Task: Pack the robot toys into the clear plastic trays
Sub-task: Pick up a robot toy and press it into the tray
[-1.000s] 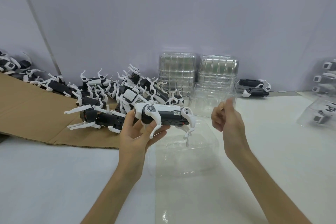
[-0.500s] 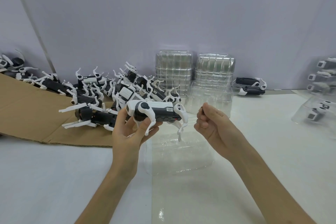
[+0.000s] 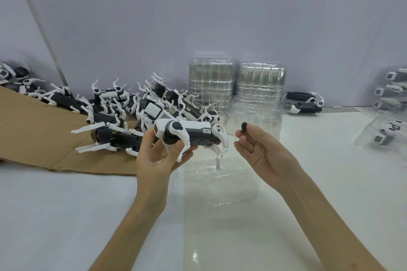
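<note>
One robot toy (image 3: pixel 189 133) sits just above the clear tray's (image 3: pixel 220 187) far edge, gripped in the left hand's (image 3: pixel 156 158) curled fingers, while the right hand (image 3: pixel 262 149), above the tray's right side, pinches a small black part (image 3: pixel 244 126).

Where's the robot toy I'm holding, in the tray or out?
Out. The left hand grips the robot toy above the clear tray, whose cavity looks empty.
</note>
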`<control>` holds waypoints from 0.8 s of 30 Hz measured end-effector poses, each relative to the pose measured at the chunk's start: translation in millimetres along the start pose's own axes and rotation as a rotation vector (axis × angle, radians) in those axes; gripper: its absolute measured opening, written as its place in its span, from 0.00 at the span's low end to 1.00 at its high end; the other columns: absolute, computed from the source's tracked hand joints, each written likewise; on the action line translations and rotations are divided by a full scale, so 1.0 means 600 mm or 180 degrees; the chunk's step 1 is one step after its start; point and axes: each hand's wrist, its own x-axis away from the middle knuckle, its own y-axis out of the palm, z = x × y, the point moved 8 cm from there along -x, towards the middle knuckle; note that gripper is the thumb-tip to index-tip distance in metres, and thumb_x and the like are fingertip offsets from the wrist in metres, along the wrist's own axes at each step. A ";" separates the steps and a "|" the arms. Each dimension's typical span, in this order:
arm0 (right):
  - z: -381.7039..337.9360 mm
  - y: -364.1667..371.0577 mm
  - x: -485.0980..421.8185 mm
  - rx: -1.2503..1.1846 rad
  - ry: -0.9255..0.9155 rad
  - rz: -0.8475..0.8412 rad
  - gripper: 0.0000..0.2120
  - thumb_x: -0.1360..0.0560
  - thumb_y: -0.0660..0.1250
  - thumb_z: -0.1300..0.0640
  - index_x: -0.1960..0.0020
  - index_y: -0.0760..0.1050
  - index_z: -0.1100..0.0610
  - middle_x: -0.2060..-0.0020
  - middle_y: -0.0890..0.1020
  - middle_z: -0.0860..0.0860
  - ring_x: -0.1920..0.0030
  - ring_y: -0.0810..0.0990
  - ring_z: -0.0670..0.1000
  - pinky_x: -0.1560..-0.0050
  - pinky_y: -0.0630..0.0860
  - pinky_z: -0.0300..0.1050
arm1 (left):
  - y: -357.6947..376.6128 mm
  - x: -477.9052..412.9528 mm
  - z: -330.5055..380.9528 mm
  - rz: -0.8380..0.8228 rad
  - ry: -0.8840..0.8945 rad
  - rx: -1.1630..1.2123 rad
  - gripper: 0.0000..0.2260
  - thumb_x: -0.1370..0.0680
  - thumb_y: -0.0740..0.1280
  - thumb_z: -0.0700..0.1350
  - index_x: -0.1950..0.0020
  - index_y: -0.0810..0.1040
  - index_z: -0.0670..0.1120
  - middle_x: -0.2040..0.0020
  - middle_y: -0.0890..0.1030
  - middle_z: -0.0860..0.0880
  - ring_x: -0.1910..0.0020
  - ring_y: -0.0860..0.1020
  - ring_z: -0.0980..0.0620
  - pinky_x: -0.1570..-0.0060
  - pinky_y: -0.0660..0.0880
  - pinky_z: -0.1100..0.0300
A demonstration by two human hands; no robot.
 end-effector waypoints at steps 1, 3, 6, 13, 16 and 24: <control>-0.001 0.000 0.001 0.0109 -0.0021 0.0005 0.08 0.30 0.68 0.58 0.62 0.86 0.56 0.62 0.85 0.53 0.66 0.83 0.46 0.59 0.82 0.40 | 0.001 0.000 0.000 0.0000 0.0003 -0.0006 0.19 0.27 0.72 0.42 0.37 0.75 0.46 0.41 0.82 0.41 0.48 0.84 0.36 0.52 0.81 0.56; -0.004 0.002 0.001 0.0355 -0.0087 -0.0050 0.08 0.29 0.68 0.57 0.61 0.86 0.55 0.61 0.85 0.53 0.65 0.83 0.47 0.58 0.81 0.41 | 0.002 0.000 0.002 -0.0001 0.0013 -0.0028 0.19 0.28 0.74 0.44 0.38 0.76 0.48 0.41 0.82 0.42 0.47 0.83 0.36 0.52 0.81 0.56; -0.010 0.009 0.002 0.0841 -0.0229 -0.0207 0.05 0.28 0.71 0.57 0.60 0.85 0.56 0.61 0.83 0.51 0.62 0.81 0.48 0.54 0.80 0.41 | 0.003 -0.001 0.005 -0.0004 0.0037 -0.0091 0.21 0.30 0.78 0.46 0.39 0.78 0.53 0.41 0.83 0.44 0.45 0.83 0.37 0.51 0.81 0.55; -0.022 0.014 0.008 0.1500 -0.0410 -0.0159 0.08 0.36 0.76 0.51 0.61 0.85 0.55 0.61 0.84 0.52 0.60 0.81 0.49 0.54 0.79 0.41 | 0.005 -0.001 0.006 -0.0084 0.0121 -0.0296 0.23 0.31 0.77 0.50 0.37 0.78 0.52 0.41 0.82 0.43 0.40 0.80 0.35 0.47 0.81 0.47; -0.025 0.016 0.009 0.1444 -0.0506 -0.0172 0.03 0.33 0.74 0.55 0.62 0.84 0.55 0.61 0.84 0.54 0.61 0.83 0.51 0.55 0.80 0.42 | 0.005 0.000 0.004 -0.0079 0.0132 -0.0349 0.24 0.31 0.78 0.49 0.36 0.78 0.51 0.41 0.83 0.43 0.40 0.80 0.34 0.45 0.80 0.42; -0.032 0.004 0.007 0.1252 -0.0646 -0.0059 0.11 0.30 0.70 0.62 0.49 0.86 0.57 0.61 0.84 0.55 0.61 0.84 0.51 0.54 0.81 0.41 | 0.001 -0.003 0.005 -0.0034 0.0131 -0.0313 0.24 0.31 0.76 0.50 0.36 0.78 0.54 0.38 0.82 0.45 0.39 0.79 0.35 0.47 0.81 0.45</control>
